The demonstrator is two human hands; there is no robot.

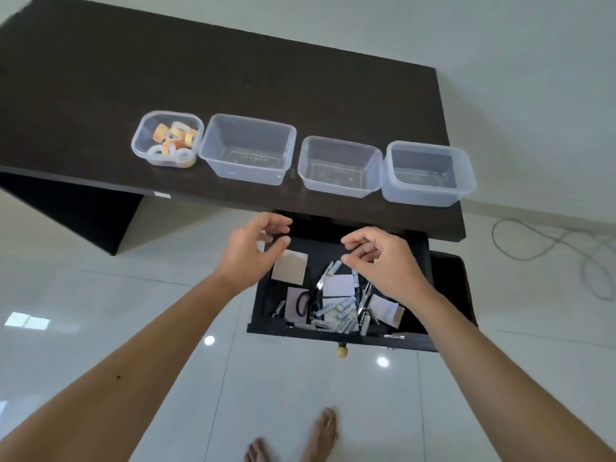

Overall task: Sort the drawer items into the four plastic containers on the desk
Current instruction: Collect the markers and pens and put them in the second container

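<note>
A black drawer stands pulled out under the dark desk. In it lie scissors, batteries, a brown sticky-note pad, white and pink pads and bandage strips. My left hand hovers over the drawer's back left, fingers loosely curled, holding nothing. Over the drawer's back right my right hand hovers, thumb and fingers near each other, nothing visible between them. On the desk four clear containers stand in a row. The leftmost container holds several tape rolls.
The other three containers are empty. A grey cable loops on the tiled floor at the right. My bare feet stand in front of the drawer, whose round wooden knob faces me.
</note>
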